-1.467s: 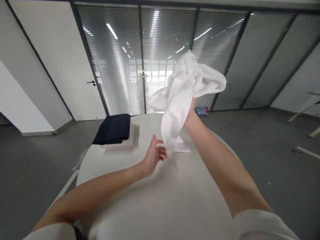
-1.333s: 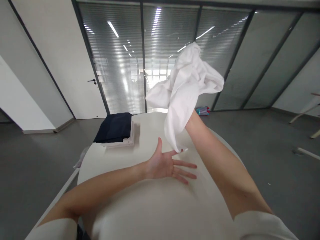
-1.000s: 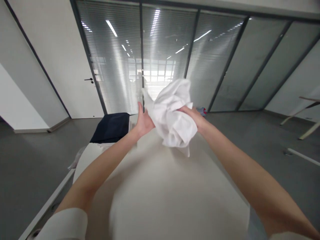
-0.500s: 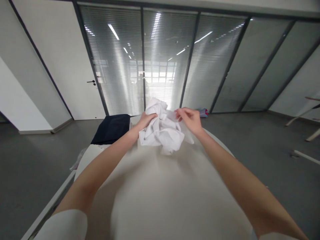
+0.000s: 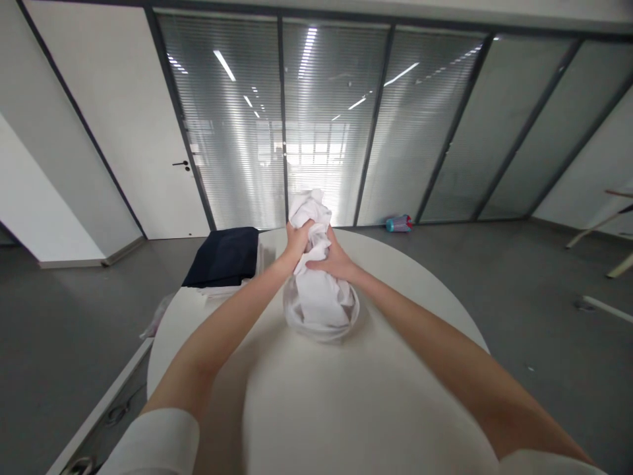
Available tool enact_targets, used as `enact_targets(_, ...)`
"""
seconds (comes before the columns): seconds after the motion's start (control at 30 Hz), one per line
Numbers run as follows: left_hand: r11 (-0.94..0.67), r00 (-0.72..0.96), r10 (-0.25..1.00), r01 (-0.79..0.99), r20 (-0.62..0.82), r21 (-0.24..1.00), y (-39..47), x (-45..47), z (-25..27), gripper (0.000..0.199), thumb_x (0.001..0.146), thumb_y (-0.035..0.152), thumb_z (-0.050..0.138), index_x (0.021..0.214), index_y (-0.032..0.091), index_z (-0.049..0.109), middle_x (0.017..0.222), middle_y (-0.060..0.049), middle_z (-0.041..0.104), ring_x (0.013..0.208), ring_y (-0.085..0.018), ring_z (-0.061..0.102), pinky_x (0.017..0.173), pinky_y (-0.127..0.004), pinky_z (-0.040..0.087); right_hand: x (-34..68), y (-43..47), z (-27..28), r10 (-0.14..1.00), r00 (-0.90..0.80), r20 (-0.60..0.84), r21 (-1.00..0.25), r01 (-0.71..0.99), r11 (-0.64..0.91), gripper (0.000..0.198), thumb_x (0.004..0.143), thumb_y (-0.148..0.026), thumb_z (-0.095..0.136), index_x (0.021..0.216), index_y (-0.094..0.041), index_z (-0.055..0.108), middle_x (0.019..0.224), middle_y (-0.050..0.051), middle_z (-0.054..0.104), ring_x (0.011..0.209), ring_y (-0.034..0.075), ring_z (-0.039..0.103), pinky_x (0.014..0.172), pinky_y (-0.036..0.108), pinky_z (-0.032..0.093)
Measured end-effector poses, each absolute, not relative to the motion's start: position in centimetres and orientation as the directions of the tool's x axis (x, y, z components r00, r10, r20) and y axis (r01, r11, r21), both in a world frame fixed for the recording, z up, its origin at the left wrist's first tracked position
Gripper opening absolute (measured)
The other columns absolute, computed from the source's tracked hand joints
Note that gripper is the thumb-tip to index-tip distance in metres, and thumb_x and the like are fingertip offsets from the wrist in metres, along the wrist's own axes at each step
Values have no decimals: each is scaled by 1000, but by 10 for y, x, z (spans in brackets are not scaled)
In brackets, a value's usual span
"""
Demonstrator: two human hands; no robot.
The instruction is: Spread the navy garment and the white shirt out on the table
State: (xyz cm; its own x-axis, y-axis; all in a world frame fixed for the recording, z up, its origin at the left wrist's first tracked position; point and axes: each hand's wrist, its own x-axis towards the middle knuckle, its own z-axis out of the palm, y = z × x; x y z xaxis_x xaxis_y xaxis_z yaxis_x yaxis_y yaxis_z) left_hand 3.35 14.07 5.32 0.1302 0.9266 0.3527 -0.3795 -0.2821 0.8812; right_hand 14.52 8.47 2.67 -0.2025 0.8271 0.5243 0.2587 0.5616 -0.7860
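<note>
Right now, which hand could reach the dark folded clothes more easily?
Probably the left hand: it grips the white cloth on the side nearer the dark clothes. The right hand would have to cross over.

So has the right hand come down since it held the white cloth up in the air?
Yes. The right hand has dropped from high against the glass wall to just above the table, gripping the cloth beside the left hand.

The cloth (image 5: 319, 300) I grip is plain white, my table (image 5: 395, 369) off-white, the folded stack (image 5: 223, 264) navy over pale beige, the floor (image 5: 69, 316) grey.
</note>
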Motion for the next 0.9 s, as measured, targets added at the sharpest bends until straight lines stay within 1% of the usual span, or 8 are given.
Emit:
enact_targets(0.13,-631,78,741,-260,667,731,139,14,95,45,65,29,77,108,19,65,120,-7,66,123,-27,56,98,-35,44,144,121,58,703,33,711,-593,565,574,84,81,-27,63,156,-24,25,145,11,49,131,30,47,111,46,39)
enact_targets(0.27,-837,298,545,129,784,532,129,-33,138,46,63,23,82,107,21,70,140,-9,54,140,-35,36,113,-43,30,129,153,76,606,205,768,-454,842,291,72,93,-23,41,160,-21,15,145,17,43,135,33,39,112,52,33)
enact_targets(0.37,-780,445,625,382,641,495,128,-84,145,43,62,24,83,104,22,74,135,-9,58,140,-40,33,116,-51,22,118,168,60,726,139,674,-317,941,114,70,94,-21,38,160,-27,17,147,15,42,141,36,30,115,62,17)
enact_targets(0.47,-673,471,740,506,481,540,135,-139,134,45,59,28,87,103,25,76,122,-7,68,131,-38,47,116,-47,27,109,179,29,956,-42,289,-169,981,94,71,93,-36,47,158,-40,18,159,8,30,146,46,15,109,75,2)
enact_targets(0.53,-565,390,824,523,411,638,138,-170,122,43,57,29,88,99,26,78,115,-7,71,125,-36,53,113,-42,34,104,186,13,992,-93,87,-134,986,104,73,91,-49,51,157,-43,20,164,6,21,146,51,10,104,80,1)
enact_targets(0.63,-409,284,910,489,303,771,135,-205,104,40,52,24,92,89,26,78,107,-6,74,120,-35,58,107,-39,42,99,195,7,997,-76,-6,-118,990,75,80,87,-56,55,157,-40,20,166,9,14,145,54,8,101,83,1)
enact_targets(0.77,-449,314,891,502,328,739,126,-236,80,40,50,22,93,87,26,78,105,-6,75,111,-32,64,103,-39,46,80,193,25,979,-134,156,-129,979,155,76,89,-52,59,156,-28,33,163,15,20,148,48,9,111,73,6)
enact_targets(0.9,-338,78,933,534,352,775,128,-259,63,37,50,25,92,83,24,77,94,-6,75,99,-31,67,87,-36,53,37,167,40,783,-455,424,-267,764,588,59,97,-54,48,146,-21,49,152,15,40,140,31,38,115,48,31)
